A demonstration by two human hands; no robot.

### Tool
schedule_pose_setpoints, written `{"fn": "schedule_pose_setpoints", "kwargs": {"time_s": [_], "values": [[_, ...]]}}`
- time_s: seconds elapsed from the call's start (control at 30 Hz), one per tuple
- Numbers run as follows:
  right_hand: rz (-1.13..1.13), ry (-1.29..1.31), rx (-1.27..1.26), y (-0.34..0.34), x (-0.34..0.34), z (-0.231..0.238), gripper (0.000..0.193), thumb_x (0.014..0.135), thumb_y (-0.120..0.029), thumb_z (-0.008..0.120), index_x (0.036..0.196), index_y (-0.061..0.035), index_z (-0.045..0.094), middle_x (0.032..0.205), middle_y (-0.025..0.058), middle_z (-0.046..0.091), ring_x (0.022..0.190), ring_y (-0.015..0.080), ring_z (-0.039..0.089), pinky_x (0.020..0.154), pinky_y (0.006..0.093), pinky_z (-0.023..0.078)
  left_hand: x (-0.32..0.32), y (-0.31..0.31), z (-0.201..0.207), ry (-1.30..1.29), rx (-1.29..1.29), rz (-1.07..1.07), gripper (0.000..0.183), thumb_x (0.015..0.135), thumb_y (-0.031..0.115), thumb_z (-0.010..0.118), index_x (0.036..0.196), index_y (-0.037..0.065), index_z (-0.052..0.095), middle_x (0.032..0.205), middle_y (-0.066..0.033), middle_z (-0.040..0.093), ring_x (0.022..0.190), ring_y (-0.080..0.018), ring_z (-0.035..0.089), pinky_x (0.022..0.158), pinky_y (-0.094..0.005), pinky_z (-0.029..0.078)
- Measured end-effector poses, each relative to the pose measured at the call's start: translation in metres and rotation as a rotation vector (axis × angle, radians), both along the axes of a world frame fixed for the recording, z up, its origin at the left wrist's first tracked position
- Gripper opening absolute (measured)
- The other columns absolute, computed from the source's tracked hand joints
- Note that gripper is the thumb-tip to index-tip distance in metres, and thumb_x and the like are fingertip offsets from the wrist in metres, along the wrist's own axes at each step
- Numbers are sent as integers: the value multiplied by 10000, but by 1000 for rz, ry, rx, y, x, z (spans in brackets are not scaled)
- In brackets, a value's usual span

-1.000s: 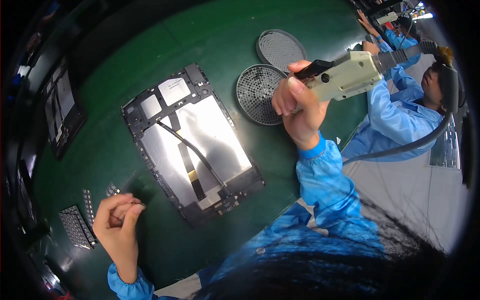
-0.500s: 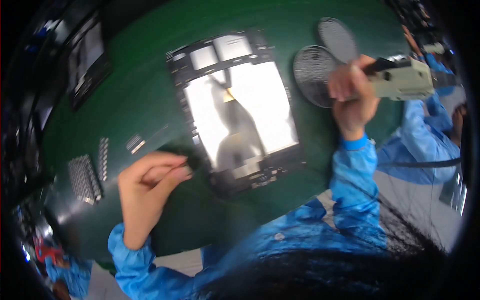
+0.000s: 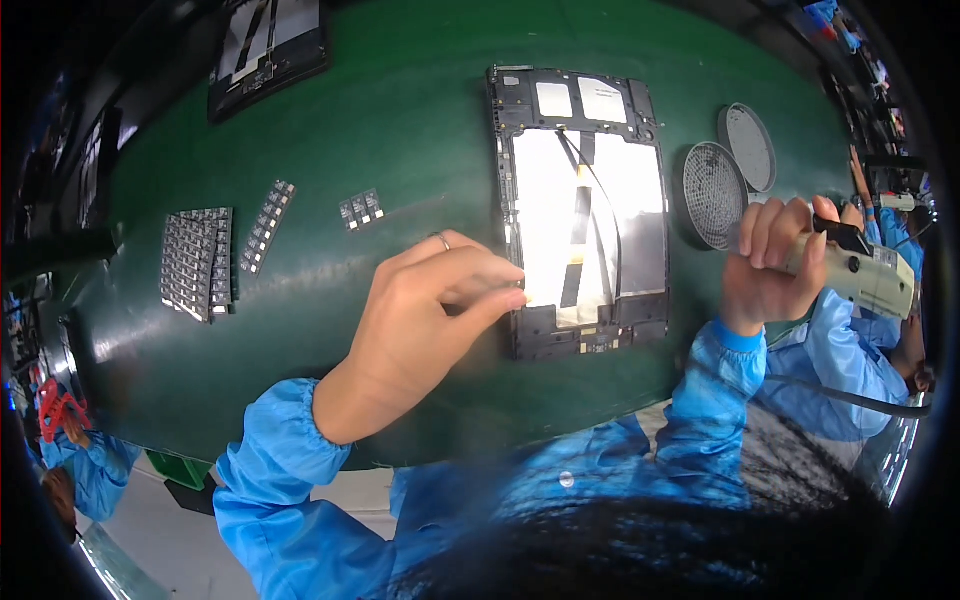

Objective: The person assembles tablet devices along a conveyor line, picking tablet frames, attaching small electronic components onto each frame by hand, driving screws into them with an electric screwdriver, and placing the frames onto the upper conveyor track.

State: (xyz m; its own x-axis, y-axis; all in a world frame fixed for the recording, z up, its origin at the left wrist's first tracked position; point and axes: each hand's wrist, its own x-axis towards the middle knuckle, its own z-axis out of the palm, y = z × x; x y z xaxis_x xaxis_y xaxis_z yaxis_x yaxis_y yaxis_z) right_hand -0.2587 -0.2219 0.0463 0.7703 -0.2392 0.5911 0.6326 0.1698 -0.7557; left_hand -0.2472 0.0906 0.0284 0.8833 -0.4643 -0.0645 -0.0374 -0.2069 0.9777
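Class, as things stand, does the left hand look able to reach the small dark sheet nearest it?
Probably yes: the left hand is close to the small sheet, with nothing visibly blocking, though its fingers may hold something tiny.

Open lane on table (image 3: 430, 150) between chip panel (image 3: 361, 210) and device (image 3: 643, 230); right of device, round trays (image 3: 714, 195) (two) obstruct.

The left hand's grip (image 3: 415, 310) pinches thumb and forefinger close together at the left edge of an opened tablet (image 3: 640, 220); whether they touch it is unclear. The right hand's grip (image 3: 775, 262) wraps a beige power tool (image 3: 868, 280) with a black lever. Between them the tablet lies on the green table (image 3: 420, 120), near two round grey trays (image 3: 714, 196) (image 3: 747, 148). Gridded dark strips (image 3: 268, 228) lie left, and a second opened tablet (image 3: 268, 50) sits at upper left.
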Motion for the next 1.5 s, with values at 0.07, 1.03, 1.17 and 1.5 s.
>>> {"fn": "schedule_pose_setpoints", "kwargs": {"time_s": [0.07, 1.03, 1.17, 1.5], "values": [[11, 14, -30, 16, 2, 6, 383, 991, -255, 483, 1286, -12, 495, 622, 2, 379, 502, 100, 361, 470, 274, 362, 3, 1, 3, 17, 0, -8, 139, 838, -9, 739, 972, -34, 709, 945, -96, 653, 787, -165, 702, 679, -250, 569], [293, 248, 53, 116, 1, 23, 378, 944, -268, 647, 1206, -67, 465, 582, 16, 446, 471, 126, 417, 440, 298, 358, 17, 5, 13, 46, 75, -148, 126, 864, 10, 698, 968, -39, 648, 899, -87, 637, 797, -154, 674, 680, -262, 548], [309, 244, 51, 116, 2, 23, 382, 940, -270, 652, 1208, -70, 466, 583, 17, 453, 472, 126, 420, 439, 299, 356, 18, 7, 14, 218, 29, -145, 134, 863, 28, 703, 969, -39, 653, 886, -93, 670, 735, -122, 671, 633, -255, 525], [416, 170, -29, 114, 3, 15, 311, 1009, -246, 517, 1273, -91, 464, 644, 34, 467, 525, 143, 447, 489, 282, 413, 20, 5, 12, 260, 61, -107, 250, 843, 6, 730, 1014, -26, 551, 934, -100, 615, 742, -143, 685, 620, -250, 531]]}}
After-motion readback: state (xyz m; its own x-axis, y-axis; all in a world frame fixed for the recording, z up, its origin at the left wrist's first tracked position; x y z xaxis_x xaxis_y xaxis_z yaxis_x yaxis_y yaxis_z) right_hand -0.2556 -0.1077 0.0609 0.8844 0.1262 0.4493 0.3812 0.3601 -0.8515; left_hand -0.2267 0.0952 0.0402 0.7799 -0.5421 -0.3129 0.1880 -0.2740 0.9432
